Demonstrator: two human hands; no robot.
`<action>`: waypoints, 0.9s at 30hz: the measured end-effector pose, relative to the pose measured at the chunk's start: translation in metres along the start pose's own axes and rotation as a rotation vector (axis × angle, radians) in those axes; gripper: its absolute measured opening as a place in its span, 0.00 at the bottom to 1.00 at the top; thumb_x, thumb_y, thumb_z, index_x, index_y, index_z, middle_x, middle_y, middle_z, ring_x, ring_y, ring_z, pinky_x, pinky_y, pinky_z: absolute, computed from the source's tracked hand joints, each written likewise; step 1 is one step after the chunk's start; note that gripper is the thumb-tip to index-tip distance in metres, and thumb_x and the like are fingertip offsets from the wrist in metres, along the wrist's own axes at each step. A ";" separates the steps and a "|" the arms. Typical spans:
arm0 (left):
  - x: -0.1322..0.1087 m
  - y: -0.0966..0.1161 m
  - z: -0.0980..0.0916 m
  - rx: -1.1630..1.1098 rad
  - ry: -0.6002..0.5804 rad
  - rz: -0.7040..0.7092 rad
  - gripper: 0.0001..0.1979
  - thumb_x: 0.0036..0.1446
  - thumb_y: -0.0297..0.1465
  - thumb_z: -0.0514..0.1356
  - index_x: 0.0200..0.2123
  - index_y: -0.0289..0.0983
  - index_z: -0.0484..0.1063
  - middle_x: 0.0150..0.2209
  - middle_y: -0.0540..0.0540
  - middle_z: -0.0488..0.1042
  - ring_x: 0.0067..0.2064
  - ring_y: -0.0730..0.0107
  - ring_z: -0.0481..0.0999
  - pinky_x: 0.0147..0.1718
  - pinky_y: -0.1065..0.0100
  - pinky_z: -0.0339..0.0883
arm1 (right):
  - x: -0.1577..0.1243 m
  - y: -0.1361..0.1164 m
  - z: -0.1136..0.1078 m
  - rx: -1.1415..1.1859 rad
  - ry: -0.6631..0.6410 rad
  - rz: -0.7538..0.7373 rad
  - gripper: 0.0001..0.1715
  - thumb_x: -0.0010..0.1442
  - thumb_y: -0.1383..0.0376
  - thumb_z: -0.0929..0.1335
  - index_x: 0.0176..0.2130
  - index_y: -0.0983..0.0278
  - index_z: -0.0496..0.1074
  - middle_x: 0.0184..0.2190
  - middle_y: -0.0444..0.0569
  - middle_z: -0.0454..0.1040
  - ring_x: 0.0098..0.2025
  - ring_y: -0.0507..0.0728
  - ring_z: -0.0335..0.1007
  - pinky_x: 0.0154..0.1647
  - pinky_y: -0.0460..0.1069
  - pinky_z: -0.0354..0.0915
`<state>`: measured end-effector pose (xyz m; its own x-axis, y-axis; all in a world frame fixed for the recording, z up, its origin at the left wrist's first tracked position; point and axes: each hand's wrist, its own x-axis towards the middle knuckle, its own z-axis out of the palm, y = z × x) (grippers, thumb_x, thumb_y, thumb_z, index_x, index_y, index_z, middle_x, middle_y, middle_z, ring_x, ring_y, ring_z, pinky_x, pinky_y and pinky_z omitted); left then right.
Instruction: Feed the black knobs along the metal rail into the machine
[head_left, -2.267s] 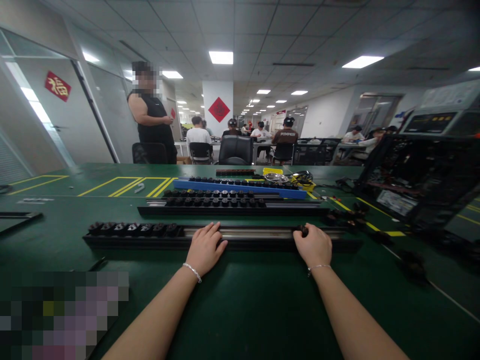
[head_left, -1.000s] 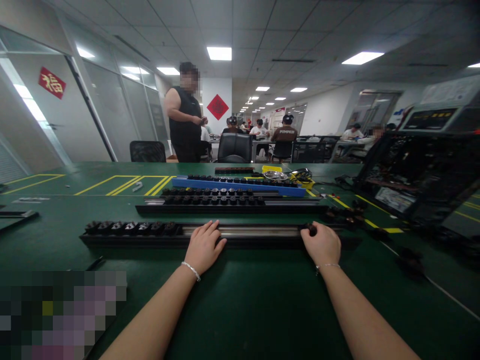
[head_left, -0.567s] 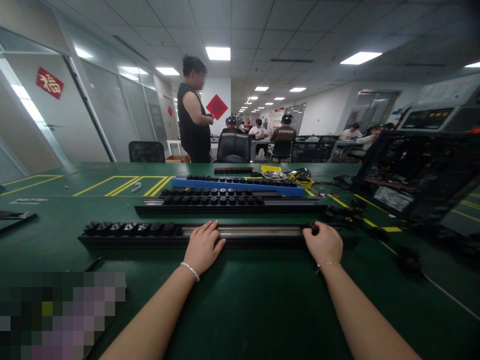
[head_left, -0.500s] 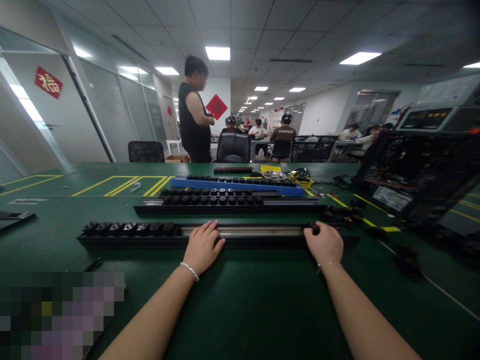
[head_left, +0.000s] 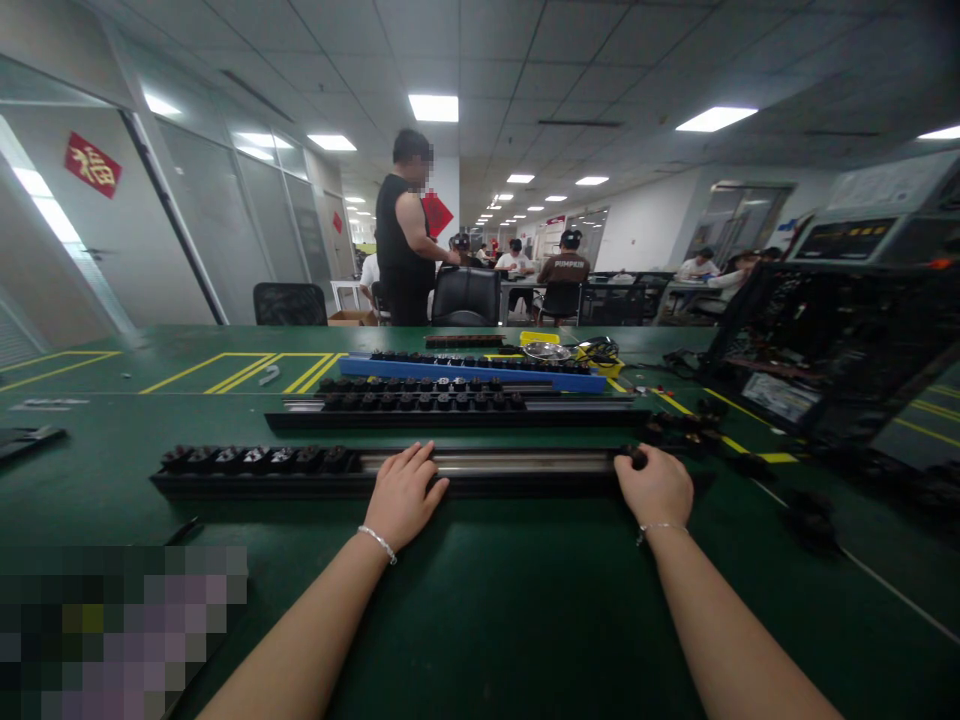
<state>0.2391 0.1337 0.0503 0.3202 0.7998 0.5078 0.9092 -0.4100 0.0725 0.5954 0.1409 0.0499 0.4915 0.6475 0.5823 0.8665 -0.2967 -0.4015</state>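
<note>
Green matting covers the surface [head_left: 480, 620], with a broad band of open mat between its near edge and the long black rail [head_left: 525, 478] lying crosswise at 12 o'clock. The left hand [head_left: 405, 495] rests flat on the rail's middle, fingers straight and together, tips reaching its far edge. The right hand [head_left: 660, 487], toward 1 o'clock near the rail's right end, is curled with its fingers closed on a small black piece [head_left: 636, 456] sitting on the rail's metal track. A row of black clips [head_left: 255, 459] fills the rail's left end at 10 o'clock; bare track runs between the hands. Just beyond, a narrow green gap separates it from a second rail [head_left: 450, 412] and a blue rail [head_left: 480, 371]. Loose black parts [head_left: 694, 430] crowd the right end at 2 o'clock, before an open computer case [head_left: 825, 350].
</note>
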 end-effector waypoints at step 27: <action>0.000 0.001 -0.002 -0.034 0.008 -0.007 0.13 0.58 0.39 0.51 0.33 0.41 0.72 0.56 0.45 0.67 0.58 0.57 0.63 0.53 0.52 0.58 | 0.009 0.017 -0.001 -0.040 0.005 0.078 0.24 0.50 0.57 0.61 0.39 0.70 0.73 0.38 0.58 0.73 0.42 0.63 0.65 0.47 0.55 0.59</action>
<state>0.2392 0.1325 0.0521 0.3113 0.7993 0.5139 0.9019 -0.4189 0.1052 0.6143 0.1410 0.0486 0.5579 0.6176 0.5543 0.8284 -0.3742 -0.4169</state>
